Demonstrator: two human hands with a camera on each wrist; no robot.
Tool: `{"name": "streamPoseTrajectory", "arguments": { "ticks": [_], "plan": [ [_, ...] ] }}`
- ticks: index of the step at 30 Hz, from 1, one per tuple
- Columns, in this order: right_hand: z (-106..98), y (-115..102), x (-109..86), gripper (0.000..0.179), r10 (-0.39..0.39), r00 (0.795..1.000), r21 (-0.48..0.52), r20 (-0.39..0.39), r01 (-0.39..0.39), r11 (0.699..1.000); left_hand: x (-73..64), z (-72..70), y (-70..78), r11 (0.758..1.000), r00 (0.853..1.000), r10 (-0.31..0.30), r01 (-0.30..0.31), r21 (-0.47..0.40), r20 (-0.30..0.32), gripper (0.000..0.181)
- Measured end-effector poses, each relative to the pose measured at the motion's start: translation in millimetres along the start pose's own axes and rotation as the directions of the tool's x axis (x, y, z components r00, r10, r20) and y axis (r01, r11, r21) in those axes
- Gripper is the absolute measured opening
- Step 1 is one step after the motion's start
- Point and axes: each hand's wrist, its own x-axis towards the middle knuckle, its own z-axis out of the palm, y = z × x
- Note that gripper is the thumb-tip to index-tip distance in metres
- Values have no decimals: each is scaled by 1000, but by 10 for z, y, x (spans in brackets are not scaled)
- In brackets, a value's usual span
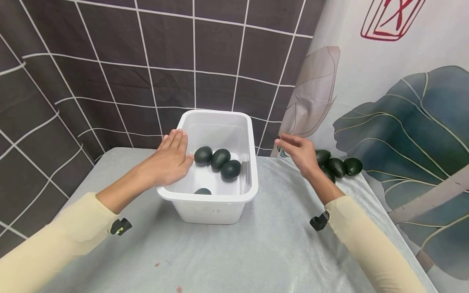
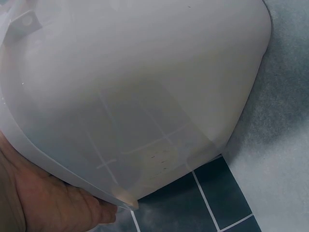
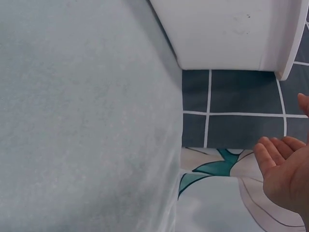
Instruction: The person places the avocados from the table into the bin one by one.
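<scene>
A white plastic tub (image 1: 212,198) stands on the cloth-covered table, with several dark green avocados (image 1: 220,159) on its floor. Across the tub's left rim lies my left hand (image 1: 170,162), its fingers straight and pointing away from me. The left wrist view shows that hand (image 2: 58,203) along the rim, beside the tub's outer wall (image 2: 145,96). My right hand (image 1: 298,152) is in the air to the right of the tub, fingers loosely bent, holding nothing. Just beyond its wrist, more avocados (image 1: 336,167) sit in a group, partly hidden by the hand and forearm.
Pale grey-blue cloth (image 1: 234,256) covers the table. Behind it hangs a dark curtain (image 1: 165,49) with a white grid, and to the right a white cloth (image 1: 351,81) with large leaf prints. The table's right edge (image 1: 399,236) runs past the right forearm.
</scene>
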Motion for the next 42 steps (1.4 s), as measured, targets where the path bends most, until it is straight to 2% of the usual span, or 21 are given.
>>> {"name": "streamPoseTrajectory", "arguments": {
  "ticks": [22, 32, 37, 42],
  "plan": [
    [-208, 223, -82, 66, 51, 998, 27, -27, -50, 998, 5, -2, 3, 1000, 1000, 0, 0, 8, -4, 78],
    [-271, 261, -101, 70, 75, 995, 24, -68, -74, 997, 5, -7, 9, 1000, 1000, -1, 1, 6, 1, 78],
    [-318, 283, -109, 71, 90, 994, 52, -67, -86, 995, 0, -10, 9, 1000, 1000, 2, -2, 3, 2, 78],
    [-384, 308, -131, 74, 108, 992, 32, -60, -106, 994, 0, -9, 3, 1000, 1000, 1, -1, 0, 4, 78]
  ]
}}
